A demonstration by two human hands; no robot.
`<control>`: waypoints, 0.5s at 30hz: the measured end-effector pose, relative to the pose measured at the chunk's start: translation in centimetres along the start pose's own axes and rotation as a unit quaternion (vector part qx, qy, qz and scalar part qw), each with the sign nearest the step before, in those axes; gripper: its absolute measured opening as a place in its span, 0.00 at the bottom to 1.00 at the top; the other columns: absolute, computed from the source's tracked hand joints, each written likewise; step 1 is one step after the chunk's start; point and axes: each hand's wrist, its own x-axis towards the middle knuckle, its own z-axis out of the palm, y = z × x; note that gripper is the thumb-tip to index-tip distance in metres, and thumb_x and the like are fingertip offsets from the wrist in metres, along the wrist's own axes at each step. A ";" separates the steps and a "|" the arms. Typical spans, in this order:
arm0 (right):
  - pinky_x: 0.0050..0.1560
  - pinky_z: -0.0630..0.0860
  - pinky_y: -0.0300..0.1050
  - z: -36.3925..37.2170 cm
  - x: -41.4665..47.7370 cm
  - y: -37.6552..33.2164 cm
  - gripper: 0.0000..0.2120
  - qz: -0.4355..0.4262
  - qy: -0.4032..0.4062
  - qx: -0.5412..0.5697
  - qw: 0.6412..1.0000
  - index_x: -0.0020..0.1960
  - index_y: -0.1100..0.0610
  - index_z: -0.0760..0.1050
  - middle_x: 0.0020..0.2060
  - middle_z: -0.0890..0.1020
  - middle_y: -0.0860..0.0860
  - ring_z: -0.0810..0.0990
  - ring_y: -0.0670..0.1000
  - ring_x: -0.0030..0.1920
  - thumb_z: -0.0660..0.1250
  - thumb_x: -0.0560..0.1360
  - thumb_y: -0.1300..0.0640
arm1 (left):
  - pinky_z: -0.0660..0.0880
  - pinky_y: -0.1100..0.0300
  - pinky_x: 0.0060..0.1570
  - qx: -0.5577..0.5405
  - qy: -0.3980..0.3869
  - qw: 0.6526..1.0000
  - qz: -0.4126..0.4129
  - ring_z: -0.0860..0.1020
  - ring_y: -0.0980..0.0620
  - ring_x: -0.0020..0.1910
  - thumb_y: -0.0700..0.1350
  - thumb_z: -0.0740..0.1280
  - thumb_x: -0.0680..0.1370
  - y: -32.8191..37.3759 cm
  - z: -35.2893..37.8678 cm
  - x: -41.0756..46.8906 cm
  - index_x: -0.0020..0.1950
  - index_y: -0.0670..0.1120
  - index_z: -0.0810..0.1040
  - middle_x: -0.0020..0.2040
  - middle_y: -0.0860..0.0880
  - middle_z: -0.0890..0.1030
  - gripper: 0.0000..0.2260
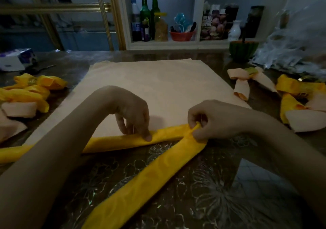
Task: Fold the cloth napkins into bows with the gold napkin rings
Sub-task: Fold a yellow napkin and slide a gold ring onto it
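A yellow napkin (141, 172) folded into a long strip lies bent on the table, one leg running left, the other slanting toward me. My left hand (134, 116) presses fingertips on the strip near the bend. My right hand (206, 119) pinches the fold at the bend. A stack of flat peach napkins (167, 87) lies behind both hands. A finished yellow bow with a gold ring (32, 81) sits at left. A peach bow with a ring (250, 72) sits at right.
Finished yellow and peach bows (299, 103) pile at the right edge, others at the left (19, 101). A tissue pack (15, 59), a green bowl (243, 50) and clear plastic bags (296, 49) stand at the back. A shelf with bottles (148, 15) lies beyond the glossy patterned table (211, 193).
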 end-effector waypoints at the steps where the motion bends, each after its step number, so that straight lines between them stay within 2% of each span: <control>1: 0.34 0.66 0.32 -0.3 -0.1 0.5 0.03 0.003 0.029 0.002 1.000 0.42 0.53 0.75 0.36 0.72 0.46 0.68 0.41 0.34 0.69 0.70 0.56 | 0.79 0.59 0.48 -0.001 -0.002 1.000 -0.001 0.78 0.51 0.44 0.48 0.71 0.73 0.1 0.1 0.0 0.46 0.47 0.77 0.48 0.45 0.79 0.07; 4: 0.34 0.66 0.28 -1.2 -0.6 1.7 0.03 0.013 0.072 0.033 0.997 0.42 0.53 0.75 0.35 0.73 0.46 0.69 0.37 0.34 0.69 0.70 0.57 | 0.79 0.60 0.45 -0.013 0.028 0.999 0.011 0.79 0.52 0.42 0.48 0.69 0.74 0.1 0.1 0.3 0.43 0.48 0.76 0.46 0.47 0.79 0.05; 8: 0.36 0.69 0.31 -1.6 -1.0 1.9 0.04 0.011 -0.023 0.062 0.998 0.43 0.50 0.76 0.37 0.74 0.44 0.71 0.38 0.36 0.69 0.73 0.57 | 0.75 0.64 0.37 -0.009 0.164 0.986 0.035 0.78 0.52 0.38 0.51 0.69 0.74 -0.2 0.1 1.7 0.38 0.49 0.75 0.38 0.51 0.77 0.08; 11: 0.44 0.69 0.36 -1.7 -1.2 1.6 0.02 0.022 -0.058 0.035 0.997 0.45 0.48 0.76 0.44 0.75 0.46 0.72 0.43 0.43 0.69 0.74 0.55 | 0.73 0.64 0.37 -0.038 0.230 0.971 0.048 0.76 0.52 0.39 0.52 0.69 0.74 -0.7 0.2 2.7 0.42 0.49 0.75 0.39 0.51 0.76 0.08; 15: 0.48 0.66 0.36 -0.8 -0.5 1.2 0.05 0.017 0.044 -0.018 0.999 0.47 0.49 0.79 0.49 0.69 0.46 0.68 0.44 0.49 0.71 0.71 0.53 | 0.73 0.63 0.40 -0.113 0.249 0.960 0.059 0.76 0.52 0.43 0.53 0.69 0.73 -1.4 0.5 3.4 0.45 0.48 0.77 0.42 0.51 0.77 0.09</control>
